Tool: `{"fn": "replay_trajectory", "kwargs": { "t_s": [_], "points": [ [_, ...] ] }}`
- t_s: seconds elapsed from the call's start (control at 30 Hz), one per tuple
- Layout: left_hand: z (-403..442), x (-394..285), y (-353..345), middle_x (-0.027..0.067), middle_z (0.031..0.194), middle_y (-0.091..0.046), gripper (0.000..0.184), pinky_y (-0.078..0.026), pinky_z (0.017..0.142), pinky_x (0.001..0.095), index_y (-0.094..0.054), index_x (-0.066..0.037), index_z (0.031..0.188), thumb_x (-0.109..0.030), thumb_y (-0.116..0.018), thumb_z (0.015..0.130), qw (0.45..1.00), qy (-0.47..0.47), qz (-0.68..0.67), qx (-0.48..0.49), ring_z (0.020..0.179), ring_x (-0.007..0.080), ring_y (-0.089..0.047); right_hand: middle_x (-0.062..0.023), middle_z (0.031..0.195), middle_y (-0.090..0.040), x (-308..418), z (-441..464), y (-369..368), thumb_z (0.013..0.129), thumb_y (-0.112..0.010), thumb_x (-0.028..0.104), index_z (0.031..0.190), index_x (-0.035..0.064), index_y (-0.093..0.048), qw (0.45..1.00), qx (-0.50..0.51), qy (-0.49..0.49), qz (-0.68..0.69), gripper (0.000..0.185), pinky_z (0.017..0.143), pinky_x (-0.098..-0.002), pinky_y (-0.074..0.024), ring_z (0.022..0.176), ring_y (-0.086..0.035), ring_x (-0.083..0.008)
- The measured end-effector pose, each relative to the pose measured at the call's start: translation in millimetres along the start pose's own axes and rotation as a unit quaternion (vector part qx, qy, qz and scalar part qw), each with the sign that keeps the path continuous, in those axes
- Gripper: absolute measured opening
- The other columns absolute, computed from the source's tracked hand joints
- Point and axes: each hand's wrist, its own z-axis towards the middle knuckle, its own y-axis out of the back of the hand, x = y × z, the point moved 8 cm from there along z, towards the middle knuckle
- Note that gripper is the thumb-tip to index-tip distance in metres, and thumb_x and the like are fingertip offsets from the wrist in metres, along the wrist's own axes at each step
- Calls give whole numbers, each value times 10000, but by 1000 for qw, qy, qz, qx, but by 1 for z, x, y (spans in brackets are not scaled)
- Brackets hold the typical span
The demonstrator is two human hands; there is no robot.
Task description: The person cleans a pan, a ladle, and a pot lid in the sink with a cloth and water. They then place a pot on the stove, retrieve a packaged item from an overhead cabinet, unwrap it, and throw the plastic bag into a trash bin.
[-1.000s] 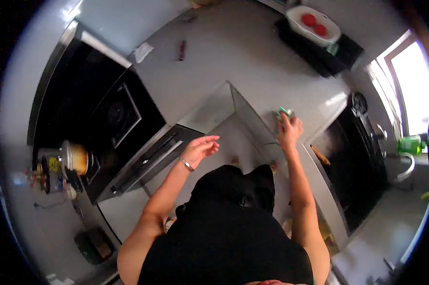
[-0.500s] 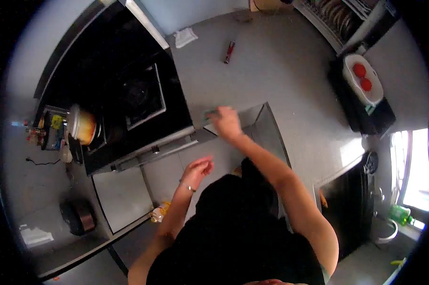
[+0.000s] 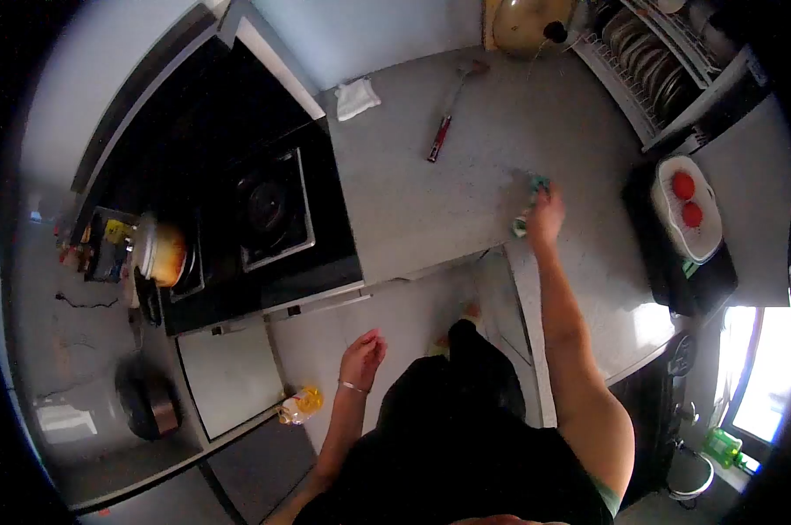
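My right hand (image 3: 548, 219) presses a green and white cloth (image 3: 521, 225) against the grey countertop (image 3: 395, 214), close to the counter's front edge. Parts of the cloth stick out beside and above the fingers. My left hand (image 3: 364, 357) hangs in the air below the counter edge, a bracelet on its wrist; its fingers are curled together and nothing shows in them. A red-handled tool (image 3: 440, 138) lies on the counter, away from both hands. Near the back wall is a folded white cloth (image 3: 357, 99).
A black stove (image 3: 277, 206) with a pot (image 3: 164, 254) is at the left. To the right are a white basket (image 3: 667, 210) with two red items and a dish rack (image 3: 619, 83). A yellow bottle (image 3: 303, 405) stands low, left of my left arm.
My right hand has moved with the cloth from the right to the stove side, then back right across the counter. My left hand has lowered. The camera view has shifted.
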Motion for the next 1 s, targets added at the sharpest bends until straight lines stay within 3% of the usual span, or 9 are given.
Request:
{"fn": "replay_trajectory", "kwargs": {
  "t_s": [0.07, 0.13, 0.2, 0.27, 0.47, 0.77, 0.87, 0.9, 1.0],
  "points": [
    [4, 6, -2, 105, 920, -624, 241, -516, 765, 296, -576, 18, 1086, 5, -500, 857, 1000, 6, -1, -4, 842, 208, -614, -139, 1299, -453, -21, 3, 33, 726, -543, -9, 1142, 93, -593, 989, -13, -70, -128, 430, 948, -409, -382, 1185, -422, -319],
    [9, 15, -2, 107, 917, -623, 238, -515, 763, 297, -576, 19, 1081, 10, -497, 857, 1000, 26, 6, 4, 842, 211, -612, -112, 1241, -485, -44, 8, 1, 742, -579, 56, 1118, 133, -608, 985, -25, -158, -60, 385, 942, -436, -353, 1158, -429, -299],
    [15, 25, -8, 108, 912, -622, 237, -517, 759, 303, -575, 18, 1082, 6, -504, 856, 998, 48, 10, 35, 842, 214, -611, -93, 1240, -477, -29, 6, -48, 844, -520, 193, 1118, 135, -602, 990, -64, -74, 102, 292, 961, -491, -296, 1199, -386, -303],
    [21, 29, -17, 106, 907, -622, 235, -516, 752, 305, -576, 17, 1081, -2, -511, 856, 996, 66, 32, 40, 839, 214, -608, -90, 1291, -432, 38, 9, -26, 854, -504, 192, 1173, 137, -557, 993, 65, 77, -57, 328, 986, -524, -264, 1211, -374, -289],
    [37, 18, -42, 91, 912, -619, 222, -497, 741, 291, -585, 15, 1069, -22, -520, 860, 987, 68, 142, -20, 834, 191, -595, -104, 1311, -414, -83, 23, 38, 879, -468, 204, 1224, 143, -514, 982, -68, -121, -131, 353, 1023, -528, -237, 1216, -373, -293],
    [62, 41, -89, 93, 944, -619, 242, -489, 766, 278, -602, 0, 1084, -20, -551, 848, 967, 142, 180, 110, 863, 179, -587, -133, 1186, -532, -240, -232, 223, 850, -505, 203, 1160, 107, -566, 890, -196, -294, -289, 330, 898, -457, -388, 1072, -494, -329],
    [60, 51, -113, 89, 950, -620, 261, -484, 768, 274, -592, -8, 1103, -23, -557, 845, 956, 162, 181, 168, 861, 180, -587, -146, 1084, -575, -256, -288, 273, 845, -499, 175, 1054, 87, -604, 848, -214, -431, -220, 249, 809, -424, -444, 974, -527, -333],
    [57, 53, -111, 88, 950, -621, 263, -483, 768, 273, -591, -9, 1105, -25, -559, 845, 951, 167, 178, 190, 862, 179, -587, -148, 1034, -589, -245, -289, 284, 831, -504, 151, 1024, 80, -613, 836, -189, -427, -289, 233, 793, -421, -440, 935, -535, -330],
    [58, 61, -101, 86, 954, -618, 285, -480, 796, 283, -565, -5, 1143, -41, -546, 861, 935, 181, 240, 187, 890, 180, -584, -169, 910, -588, -167, -238, 279, 736, -532, 28, 892, 40, -608, 916, -232, -299, -130, 175, 721, -428, -411, 876, -522, -323]
  ]
}}
